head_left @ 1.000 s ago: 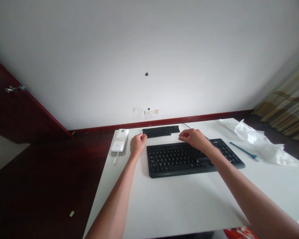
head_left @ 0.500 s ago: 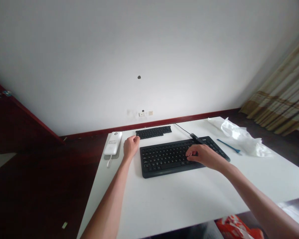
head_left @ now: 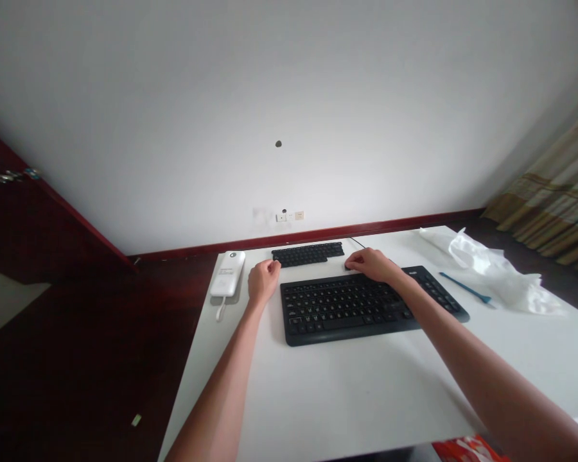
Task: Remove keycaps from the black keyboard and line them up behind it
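A full-size black keyboard [head_left: 347,308] lies on the white table, with pale marks showing across its key area. Behind it, black keycaps [head_left: 301,255] are laid out in close rows, with a step at their lower right. My right hand [head_left: 373,264] reaches over the keyboard's back edge. Its fingertips are pinched on a small dark piece, seemingly a keycap [head_left: 349,265], at the table just beside that step. Curled closed, my left hand [head_left: 264,280] rests by the left end of the rows. What its fingers hold, if anything, is hidden.
A white power bank [head_left: 228,274] with a strap lies at the table's left edge. To the right are a blue pry tool [head_left: 465,287] and a crumpled white plastic bag [head_left: 491,266]. The cable [head_left: 357,242] runs off the back edge. A red package [head_left: 469,449] shows below the front edge.
My right hand has moved from above the keyboard's keys back and left to the right end of the keycap rows. My left hand has stayed by the rows. The view has shifted slightly.
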Available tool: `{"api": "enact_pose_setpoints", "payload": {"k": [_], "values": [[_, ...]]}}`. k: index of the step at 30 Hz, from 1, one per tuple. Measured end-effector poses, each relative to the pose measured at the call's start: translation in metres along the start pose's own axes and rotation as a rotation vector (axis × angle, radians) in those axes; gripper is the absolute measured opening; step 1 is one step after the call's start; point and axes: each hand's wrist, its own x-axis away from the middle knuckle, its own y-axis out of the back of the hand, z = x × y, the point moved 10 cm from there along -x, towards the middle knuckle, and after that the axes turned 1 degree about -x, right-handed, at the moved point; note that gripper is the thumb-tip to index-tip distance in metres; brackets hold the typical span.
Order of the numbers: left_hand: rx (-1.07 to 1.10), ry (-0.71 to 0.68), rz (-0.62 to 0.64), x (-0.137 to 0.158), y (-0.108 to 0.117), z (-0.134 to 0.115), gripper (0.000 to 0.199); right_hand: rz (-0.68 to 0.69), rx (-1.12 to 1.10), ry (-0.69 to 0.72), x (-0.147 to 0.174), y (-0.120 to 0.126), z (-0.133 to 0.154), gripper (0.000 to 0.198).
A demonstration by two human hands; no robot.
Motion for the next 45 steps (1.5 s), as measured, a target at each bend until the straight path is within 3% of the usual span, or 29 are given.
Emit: {"api": "enact_pose_setpoints", "payload": {"k": [6,10,16,26,45], "values": [[-0.011,0.006,-0.001,0.001,0.0,0.0,0.039,0.012,-0.026,-0.019,-0.018,-0.011,-0.005,0.018],[-0.018,0.01,0.006,0.001,0.0,0.0,0.039,-0.044,0.006,-0.045,-0.009,0.0,-0.01,0.02],[-0.015,-0.01,-0.003,0.001,0.001,-0.003,0.038,-0.02,0.016,-0.085,0.005,-0.002,-0.014,0.016],[-0.013,-0.003,0.009,0.0,-0.001,0.001,0.039,-0.102,-0.003,-0.161,-0.004,-0.009,-0.002,0.014],[-0.029,0.017,0.014,0.0,0.0,-0.001,0.038,-0.187,0.055,-0.159,-0.015,-0.017,0.015,0.019]]}}
